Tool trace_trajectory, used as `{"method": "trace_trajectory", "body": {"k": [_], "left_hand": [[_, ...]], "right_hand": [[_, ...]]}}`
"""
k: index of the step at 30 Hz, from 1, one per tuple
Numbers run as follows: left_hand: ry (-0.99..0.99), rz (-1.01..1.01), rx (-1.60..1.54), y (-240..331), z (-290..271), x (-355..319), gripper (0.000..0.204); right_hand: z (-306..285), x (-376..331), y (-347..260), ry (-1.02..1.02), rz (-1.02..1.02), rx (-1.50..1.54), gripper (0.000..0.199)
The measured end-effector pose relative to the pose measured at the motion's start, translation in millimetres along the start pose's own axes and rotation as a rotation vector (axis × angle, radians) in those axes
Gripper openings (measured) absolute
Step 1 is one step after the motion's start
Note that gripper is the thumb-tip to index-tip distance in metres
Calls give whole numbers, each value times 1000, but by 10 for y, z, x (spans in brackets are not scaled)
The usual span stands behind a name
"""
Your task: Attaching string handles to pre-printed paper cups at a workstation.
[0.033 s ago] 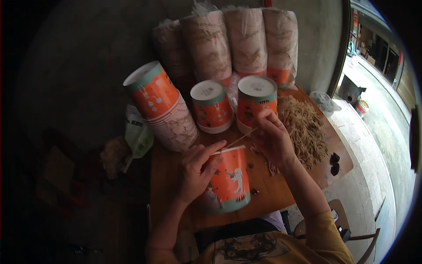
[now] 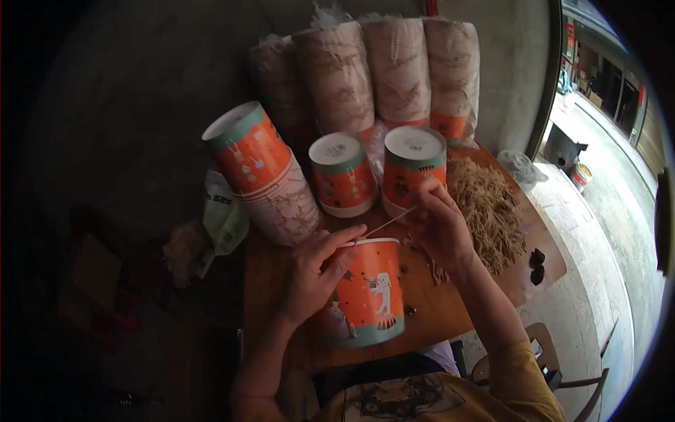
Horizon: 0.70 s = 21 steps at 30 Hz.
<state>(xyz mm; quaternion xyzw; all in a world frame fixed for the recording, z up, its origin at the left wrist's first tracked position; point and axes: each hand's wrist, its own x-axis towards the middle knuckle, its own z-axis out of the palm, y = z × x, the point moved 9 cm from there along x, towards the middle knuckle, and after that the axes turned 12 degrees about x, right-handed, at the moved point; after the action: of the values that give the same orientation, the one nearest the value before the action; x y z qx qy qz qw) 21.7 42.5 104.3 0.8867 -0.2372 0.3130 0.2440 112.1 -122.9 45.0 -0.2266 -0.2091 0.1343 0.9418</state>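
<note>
An orange paper bucket (image 2: 362, 292) with green bands and white figures is held in front of me at the table's near side. My left hand (image 2: 322, 264) is closed on its left rim, with the thumb outside and the fingers along the top edge. My right hand (image 2: 439, 218) pinches one end of a thin tan cord (image 2: 388, 224), which slants down to the rim by my left fingertips. Where the cord meets the rim is too small to make out. To the right of my right hand lies a heap of tan cords (image 2: 489, 214).
Two upturned orange buckets (image 2: 342, 176) stand beyond my hands. A leaning stack of buckets (image 2: 271, 179) is on the left, near a green-and-white bag (image 2: 225, 218). Tall plastic-wrapped stacks (image 2: 397, 70) line the back. Small dark objects (image 2: 537, 266) lie at the wooden table's (image 2: 457, 316) right edge.
The bucket's rim has gone from slanting up at the right to nearly level. The whole view has shifted slightly. Both hands keep their holds.
</note>
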Motion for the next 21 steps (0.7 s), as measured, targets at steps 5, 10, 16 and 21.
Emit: {"method": "trace_trajectory", "body": {"k": [5, 10, 16, 21], "left_hand": [[-68, -497, -727, -761, -90, 203, 25], [-145, -508, -1220, -1163, -447, 715, 28], [426, 88, -889, -1273, -1682, 1379, 76], [368, 74, -256, -1686, -1507, 1372, 84]], "right_hand": [[194, -327, 68, -335, -65, -482, 60], [1129, 6, 60, -529, -506, -1081, 70], [1705, 1616, -115, -240, -496, -767, 44], [1621, 2380, 630, -351, -173, -629, 68]]}}
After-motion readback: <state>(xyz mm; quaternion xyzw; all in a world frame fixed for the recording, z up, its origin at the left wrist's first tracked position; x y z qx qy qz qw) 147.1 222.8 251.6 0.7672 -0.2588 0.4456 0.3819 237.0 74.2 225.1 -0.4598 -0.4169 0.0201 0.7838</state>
